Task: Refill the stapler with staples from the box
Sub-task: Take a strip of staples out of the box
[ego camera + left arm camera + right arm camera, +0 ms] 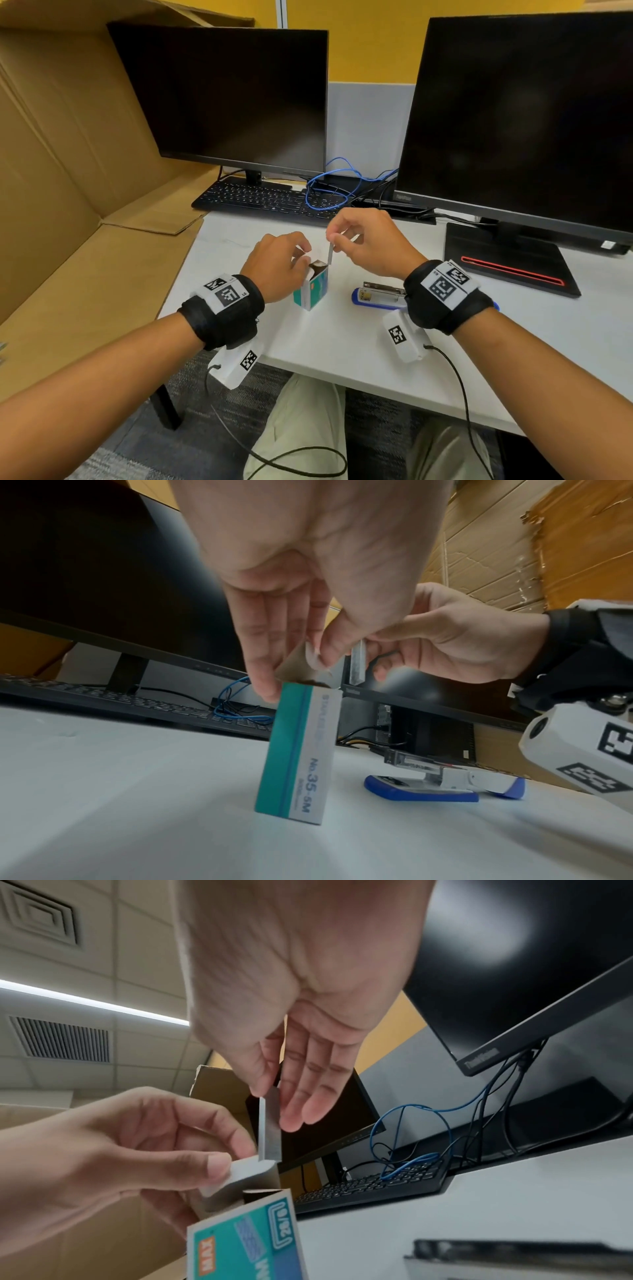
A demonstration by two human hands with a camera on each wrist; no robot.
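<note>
Right hand [368, 245] pinching staple strip [330, 253] above box [312, 288] | left hand [279, 263] holding flap | risk: strip snapping if squeezed.

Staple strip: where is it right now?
In the head view, the staple strip hangs upright, pinched by the right hand, just above the open staple box steadied by the left hand, left of the stapler.

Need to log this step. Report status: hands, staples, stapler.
Left hand holds staple box flap open. Right hand pinches staple strip, just above box. Stapler open on desk, path unobstructed.
</note>
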